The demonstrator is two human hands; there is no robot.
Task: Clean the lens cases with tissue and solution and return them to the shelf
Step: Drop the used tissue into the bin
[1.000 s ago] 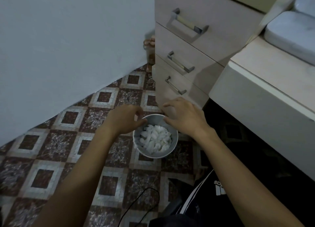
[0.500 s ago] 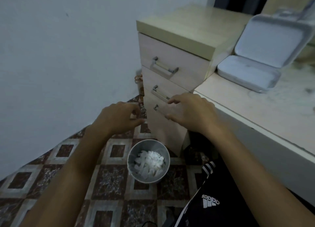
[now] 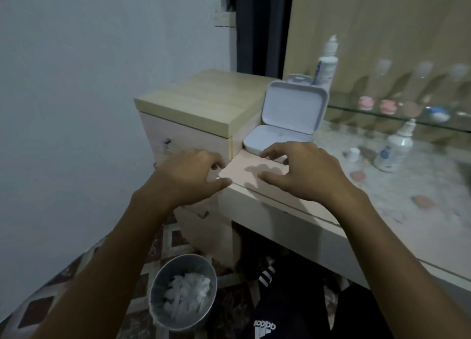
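Both hands hold nothing: the left hand (image 3: pixel 188 175) and right hand (image 3: pixel 303 170) hover with fingers loosely spread over the smooth pale desk (image 3: pixel 382 226) edge. Just beyond the right fingers a white rounded-rectangle plastic case (image 3: pixel 288 119) lies hinged open. Small pink lens cases (image 3: pixel 377 104) on the glass shelf (image 3: pixel 397 118) are blurred, and crumpled white tissue fills the round metal bin (image 3: pixel 182 291) on the tiled floor.

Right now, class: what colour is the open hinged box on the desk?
White; the open box shows best in the head view.

1. The open box (image 3: pixel 290 120) is white.
2. The floor (image 3: pixel 178 239) has brown and pale squares.
3. The bin (image 3: pixel 182 291) is grey with white bits inside.
4. Two little pots (image 3: pixel 377 104) are pink.
5. The drawer chest's top (image 3: pixel 201 100) is light wood.
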